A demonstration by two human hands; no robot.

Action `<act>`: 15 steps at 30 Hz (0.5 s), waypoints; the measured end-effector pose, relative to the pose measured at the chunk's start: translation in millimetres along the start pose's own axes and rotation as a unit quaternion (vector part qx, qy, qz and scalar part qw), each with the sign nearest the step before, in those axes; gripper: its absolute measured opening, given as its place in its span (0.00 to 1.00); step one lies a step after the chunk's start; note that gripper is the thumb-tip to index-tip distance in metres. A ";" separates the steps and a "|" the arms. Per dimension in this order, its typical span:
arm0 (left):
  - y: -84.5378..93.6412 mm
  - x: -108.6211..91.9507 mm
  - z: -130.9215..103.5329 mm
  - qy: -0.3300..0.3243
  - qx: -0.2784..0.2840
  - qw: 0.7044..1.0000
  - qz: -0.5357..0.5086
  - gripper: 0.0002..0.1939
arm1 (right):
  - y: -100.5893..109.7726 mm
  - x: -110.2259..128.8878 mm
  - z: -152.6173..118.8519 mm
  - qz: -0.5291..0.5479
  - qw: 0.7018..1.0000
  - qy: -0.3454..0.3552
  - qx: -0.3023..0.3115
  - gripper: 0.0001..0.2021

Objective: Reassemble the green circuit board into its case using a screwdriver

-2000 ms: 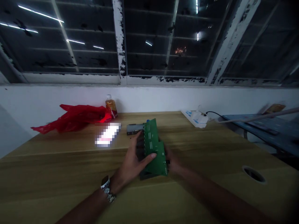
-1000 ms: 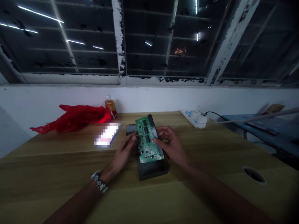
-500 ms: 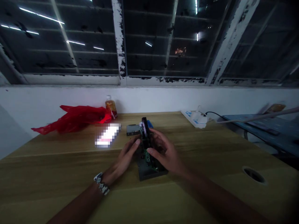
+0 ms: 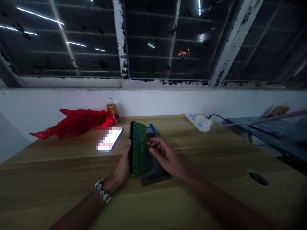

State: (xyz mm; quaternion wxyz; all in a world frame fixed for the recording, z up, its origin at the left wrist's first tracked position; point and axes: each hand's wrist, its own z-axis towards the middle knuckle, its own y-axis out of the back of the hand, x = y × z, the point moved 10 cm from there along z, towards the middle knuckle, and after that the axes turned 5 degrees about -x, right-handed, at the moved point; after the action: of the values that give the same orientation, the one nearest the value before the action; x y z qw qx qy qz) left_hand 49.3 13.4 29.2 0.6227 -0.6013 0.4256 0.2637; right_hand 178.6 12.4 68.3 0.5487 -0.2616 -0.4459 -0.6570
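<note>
A green circuit board [image 4: 141, 151] stands tilted on edge, its flat side turned to the right. My left hand [image 4: 122, 164] grips it along its dark left edge, the thumb on top. To the right of the board hovers my right hand [image 4: 165, 156], its fingers slightly curled and apart, with nothing visible in them. Beneath both lies a dark grey case [image 4: 157, 175], partly hidden by the board and my right hand. Behind them a blue-handled screwdriver [image 4: 153, 129] rests near a dark flat box-like part that is mostly covered.
A phone with a lit screen [image 4: 110, 139] lies to the left. Farther back are a red plastic bag [image 4: 79, 123] and a drink bottle [image 4: 113, 110]. A white power strip [image 4: 198, 121] with plugs sits back right; a round hole [image 4: 259, 178] opens in the wooden table [image 4: 211, 153].
The board has turned so its green face shows, and it has moved left with my left hand. My right hand has come off it. More of the blue screwdriver handle is visible.
</note>
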 end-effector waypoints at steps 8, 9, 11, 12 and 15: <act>13.7 13.7 5.4 0.020 -0.056 0.998 -0.010 0.31 | -6.9 -26.3 -1.7 0.083 0.989 -0.120 0.010 0.13; 15.5 14.7 8.4 0.014 -0.055 0.998 -0.003 0.30 | -3.7 -28.6 -1.4 0.083 0.987 -0.137 -0.001 0.14; 18.0 10.9 14.5 -0.021 -0.049 0.998 0.021 0.29 | 8.3 -27.0 1.6 0.082 0.986 -0.141 -0.043 0.14; 18.3 7.9 16.8 -0.039 -0.042 0.998 0.037 0.29 | 15.7 -23.5 3.7 0.083 0.986 -0.129 -0.068 0.14; 16.8 4.0 19.7 -0.060 -0.018 0.994 0.088 0.29 | 33.1 -10.9 6.9 0.075 0.985 -0.081 -0.130 0.13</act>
State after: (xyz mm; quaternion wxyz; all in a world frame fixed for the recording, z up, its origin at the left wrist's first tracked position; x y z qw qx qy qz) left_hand 41.4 34.1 15.3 0.6110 -0.5557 0.4335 0.3604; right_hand 212.1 23.8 72.3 0.5197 -0.4159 -0.3784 -0.6433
